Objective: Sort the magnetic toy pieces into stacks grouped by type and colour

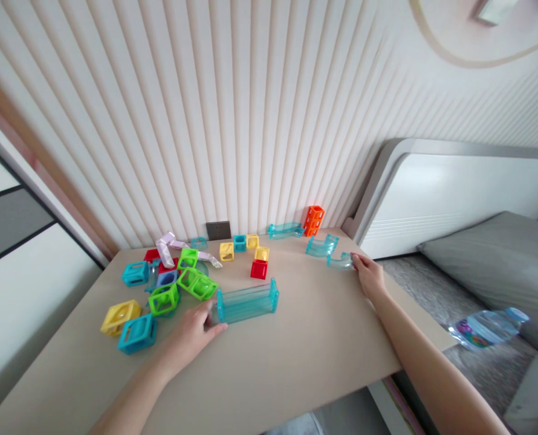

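Observation:
My left hand [197,329] is at the left end of a long see-through blue track piece [247,303], its thumb and fingers closed on that end. At the right side of the table, my right hand [369,275] pinches the end of a small curved see-through track piece [340,261]. Just behind that piece lies another curved blue track piece [322,246]. A green double block [197,283] and a green cube [164,299] lie left of my left hand. In front of these sit a blue block [137,333] and a yellow block [121,318].
An orange tower [314,221] stands by the ribbed wall beside a blue track piece [285,230]. Red [259,269] and yellow [226,252] blocks lie mid-table. A pale pink strip [164,249] rests on the left pile. Beyond the table's right edge lies a water bottle [489,328].

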The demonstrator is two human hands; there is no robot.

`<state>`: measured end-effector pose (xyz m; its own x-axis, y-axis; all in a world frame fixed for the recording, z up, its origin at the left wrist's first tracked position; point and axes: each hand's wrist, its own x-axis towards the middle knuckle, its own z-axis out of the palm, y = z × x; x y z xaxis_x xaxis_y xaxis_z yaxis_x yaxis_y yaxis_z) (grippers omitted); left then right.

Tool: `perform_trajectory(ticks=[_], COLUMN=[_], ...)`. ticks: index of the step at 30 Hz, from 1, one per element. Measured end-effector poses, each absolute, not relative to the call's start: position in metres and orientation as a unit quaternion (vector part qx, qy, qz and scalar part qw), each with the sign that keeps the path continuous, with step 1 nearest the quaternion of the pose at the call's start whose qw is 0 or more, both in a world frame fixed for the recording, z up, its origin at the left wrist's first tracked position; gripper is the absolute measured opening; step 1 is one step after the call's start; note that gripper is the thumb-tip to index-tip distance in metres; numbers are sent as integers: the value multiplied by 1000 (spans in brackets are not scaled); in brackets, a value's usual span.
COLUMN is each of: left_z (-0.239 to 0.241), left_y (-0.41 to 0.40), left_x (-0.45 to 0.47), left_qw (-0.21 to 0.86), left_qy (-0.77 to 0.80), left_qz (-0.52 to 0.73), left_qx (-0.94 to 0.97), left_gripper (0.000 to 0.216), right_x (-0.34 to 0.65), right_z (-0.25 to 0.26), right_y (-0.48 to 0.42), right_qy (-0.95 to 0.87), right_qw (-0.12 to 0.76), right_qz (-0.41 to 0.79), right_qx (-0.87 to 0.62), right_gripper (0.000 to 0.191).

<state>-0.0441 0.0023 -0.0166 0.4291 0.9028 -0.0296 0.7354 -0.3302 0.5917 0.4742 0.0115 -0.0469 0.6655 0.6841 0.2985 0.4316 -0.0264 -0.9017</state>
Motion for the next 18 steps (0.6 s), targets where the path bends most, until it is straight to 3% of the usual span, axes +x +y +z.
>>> perform_trajectory(ticks=[6, 18], left_z=[-26, -14], left_y=[0, 9], left_x=[-27, 43], left_qw=[260, 280], left_qy=[513, 479], left_qz=[174, 193], left_qx=[799, 810], left_gripper=[47, 43], right_x=[478, 493], right_z=[-51, -53], right_y=[1, -21], right_qy=[-433, -510], right_qw=[506, 374], right_qz=[91, 42], right_qx=[-740, -774], right_gripper=[46, 34])
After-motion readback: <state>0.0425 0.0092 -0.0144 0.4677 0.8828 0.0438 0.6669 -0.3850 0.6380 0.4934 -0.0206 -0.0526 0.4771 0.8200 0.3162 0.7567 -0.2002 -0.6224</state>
